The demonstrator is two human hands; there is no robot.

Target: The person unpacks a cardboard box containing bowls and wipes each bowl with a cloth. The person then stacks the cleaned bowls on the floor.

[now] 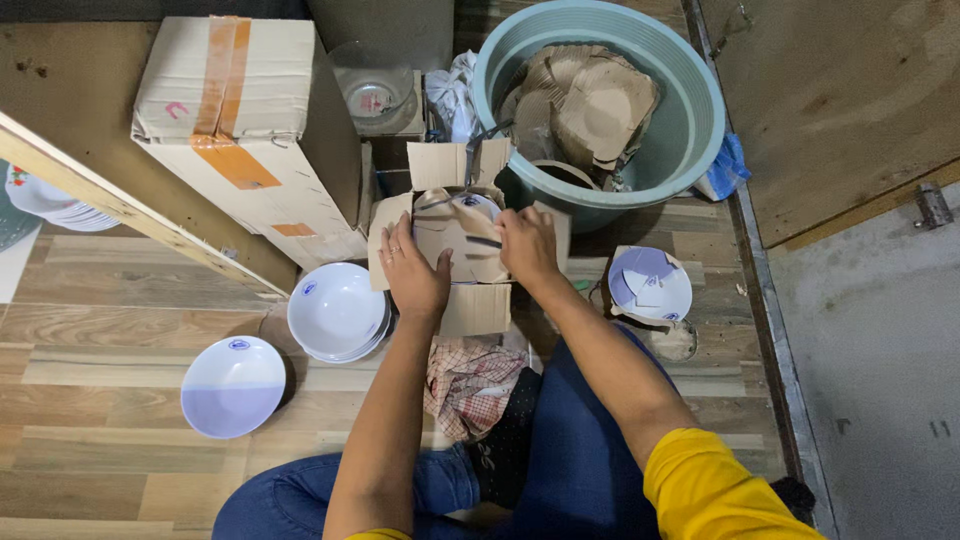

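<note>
Wood-patterned flooring (pixel 120 330) filled the view, with a person in blue jeans and a yellow sleeve sitting low over a small open carton (pixel 462 250). The left hand (pixel 415 270) lay flat, fingers spread, on the brown paper wrapping (pixel 445 235) inside the carton; whether it pinched the paper could not be told. The right hand (pixel 527 245) curled its fingers over the paper's edge, gripping it, and the rim of a white dish (pixel 478 205) showed between the two hands, still bedded in the carton.

Just left of the carton stood a stack of white bowls (pixel 337 310), and further left a single bowl (pixel 232 385) lay alone on the floor. To the right, a dish (pixel 650 283) held broken pieces. Behind the carton, a teal tub (pixel 690 120) held discarded cardboard liners (pixel 590 100), and a taped cardboard box (pixel 235 120) stood at the upper left.

By my judgement, the breakable dish was the risk: a hard tug on the paper could have dragged it up and tipped it onto the hard floor. The stack sat near the left forearm, so a careless sweep might have knocked it. The shards close by could have cut a reaching hand.
</note>
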